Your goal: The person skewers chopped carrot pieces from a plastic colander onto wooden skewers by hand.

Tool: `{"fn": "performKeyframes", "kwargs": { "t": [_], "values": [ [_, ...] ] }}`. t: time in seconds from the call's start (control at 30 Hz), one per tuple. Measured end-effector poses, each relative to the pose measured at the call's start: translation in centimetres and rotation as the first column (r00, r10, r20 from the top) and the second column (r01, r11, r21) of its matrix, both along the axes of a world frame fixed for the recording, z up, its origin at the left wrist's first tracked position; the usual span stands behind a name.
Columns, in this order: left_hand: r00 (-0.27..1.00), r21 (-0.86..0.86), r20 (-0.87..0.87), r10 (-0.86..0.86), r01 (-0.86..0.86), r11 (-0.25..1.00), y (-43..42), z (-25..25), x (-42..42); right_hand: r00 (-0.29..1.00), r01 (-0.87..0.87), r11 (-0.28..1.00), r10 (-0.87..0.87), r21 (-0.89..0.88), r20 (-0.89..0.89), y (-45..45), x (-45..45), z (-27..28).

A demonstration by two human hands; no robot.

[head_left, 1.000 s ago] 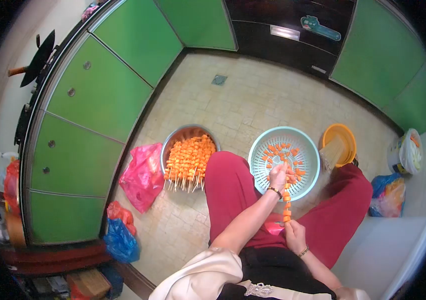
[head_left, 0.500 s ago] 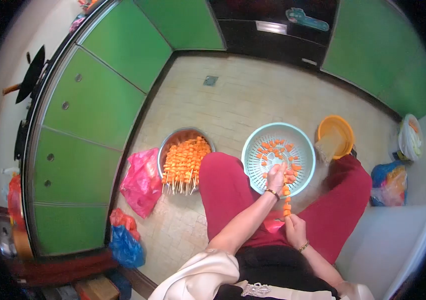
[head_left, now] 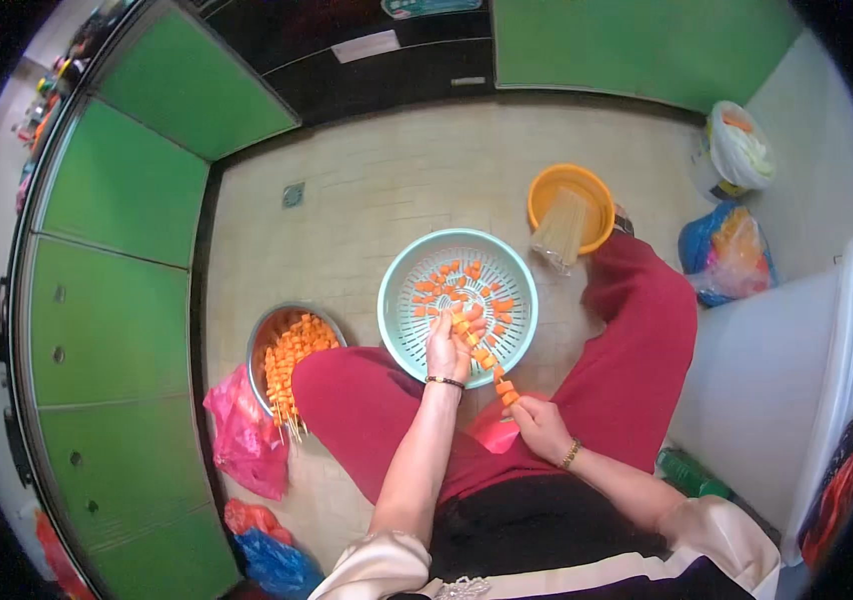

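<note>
My left hand (head_left: 447,345) is closed at the far end of a skewer of orange chunks (head_left: 485,358), over the near side of a pale blue colander (head_left: 397,345). My right hand (head_left: 542,428) grips the skewer's near end, just outside the rim and above my lap. Between the two hands the threaded chunks run in a slanting row. Loose orange chunks (head_left: 437,285) lie scattered in the colander; they look like carrot. To the left, a metal bowl (head_left: 255,345) holds a pile of filled skewers (head_left: 297,350), partly hidden by my knee.
A yellow basin (head_left: 602,195) holds a clear bag of thin sticks (head_left: 564,225). A pink plastic bag (head_left: 244,440) touches the metal bowl. Farther right stand a white bucket (head_left: 737,150) and a stuffed blue bag (head_left: 727,255). Green cabinets (head_left: 112,335) line the left side.
The view has swung, so the colander, bowl and basin appear farther left. Both hands keep hold of the skewer, which now slants from upper left to lower right instead of pointing nearly straight away.
</note>
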State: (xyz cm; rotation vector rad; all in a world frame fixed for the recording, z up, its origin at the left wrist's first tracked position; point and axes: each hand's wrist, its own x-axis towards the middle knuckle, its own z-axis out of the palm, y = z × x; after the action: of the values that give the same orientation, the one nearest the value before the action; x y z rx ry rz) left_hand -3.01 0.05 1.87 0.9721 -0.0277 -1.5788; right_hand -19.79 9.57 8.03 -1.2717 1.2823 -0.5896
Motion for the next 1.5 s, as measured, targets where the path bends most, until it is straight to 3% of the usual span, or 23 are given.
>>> {"fn": "performKeyframes", "kwargs": {
  "t": [0.27, 0.43, 0.57, 0.6, 0.7, 0.73, 0.87, 0.97, 1.07, 1.13, 1.17, 1.2, 1.27, 1.33, 1.5],
  "values": [
    [0.992, 0.034, 0.123, -0.009, 0.005, 0.999, -0.4, -1.3, -0.5, 0.991, -0.008, 0.981, -0.017, 0.194, 0.130, -0.9, -0.6, 0.6],
    [0.974, 0.203, 0.219, -0.053, 0.008, 0.979, -1.5, -0.8, -0.4, 0.938, 0.202, 0.934, -0.271, 0.296, 0.214, -1.4, -1.1, -0.6],
    [0.812, 0.257, 0.545, -0.209, 0.075, 0.963, -1.8, -3.8, 1.0, 0.871, 0.290, 0.844, -0.428, 0.451, 0.241, -2.2, -1.8, -0.7],
    [0.790, 0.215, 0.594, -0.150, 0.024, 0.976, -1.8, -4.7, 0.8, 0.876, 0.287, 0.847, -0.422, 0.448, 0.235, -2.2, -1.7, -0.9],
    [0.448, 0.262, 0.838, -0.311, 0.170, 0.950, -2.1, -5.8, 0.5, 0.885, 0.290, 0.856, -0.411, 0.428, 0.221, -2.3, -1.2, -1.2],
    [0.239, 0.184, 0.943, -0.230, 0.199, 0.963, -2.5, -5.9, 0.0, 0.884, 0.304, 0.860, -0.415, 0.411, 0.216, -2.4, -1.1, -1.1],
    [-0.359, 0.303, 0.919, -0.163, 0.377, 0.875, -3.7, -5.5, -1.2, 0.874, 0.305, 0.840, -0.434, 0.449, 0.218, -2.8, -1.3, -0.8],
    [-0.519, 0.278, 0.854, -0.020, 0.423, 0.862, -4.2, -5.9, -1.2, 0.880, 0.296, 0.834, -0.427, 0.466, 0.206, -2.9, -1.2, -0.9],
    [-0.261, 0.404, 0.911, -0.319, 0.409, 0.819, -4.6, -5.7, -0.3, 0.893, 0.272, 0.841, -0.402, 0.468, 0.204, -2.9, -1.2, -1.0],
    [0.200, 0.354, 0.869, -0.452, 0.385, 0.852, -4.6, -5.3, 0.4, 0.927, 0.225, 0.879, -0.326, 0.421, 0.185, -2.8, -1.2, -0.9],
    [0.423, 0.334, 0.772, -0.474, 0.365, 0.869, -4.5, -5.1, 1.0, 0.942, 0.200, 0.896, -0.287, 0.396, 0.173, -2.7, -1.3, -0.7],
    [0.583, 0.453, 0.601, -0.547, 0.315, 0.834, -4.3, -5.7, 2.3, 0.960, 0.155, 0.916, -0.228, 0.369, 0.163, -2.6, -1.4, -0.5],
    [0.839, 0.331, 0.399, -0.369, 0.244, 0.912, -3.8, -3.9, 2.4, 0.985, 0.057, 0.949, -0.105, 0.310, 0.140, -2.5, -1.5, 0.2],
    [0.950, 0.260, 0.235, -0.207, 0.144, 0.955, -3.0, -2.8, 2.7, 0.994, -0.007, 0.963, -0.023, 0.271, 0.105, -2.3, -1.5, 1.1],
    [0.968, 0.070, 0.021, -0.251, 0.249, 0.966, -1.4, -3.3, 4.4, 0.996, -0.084, 0.981, 0.081, 0.177, 0.025, -1.1, -1.7, 1.6]
  ]
}}
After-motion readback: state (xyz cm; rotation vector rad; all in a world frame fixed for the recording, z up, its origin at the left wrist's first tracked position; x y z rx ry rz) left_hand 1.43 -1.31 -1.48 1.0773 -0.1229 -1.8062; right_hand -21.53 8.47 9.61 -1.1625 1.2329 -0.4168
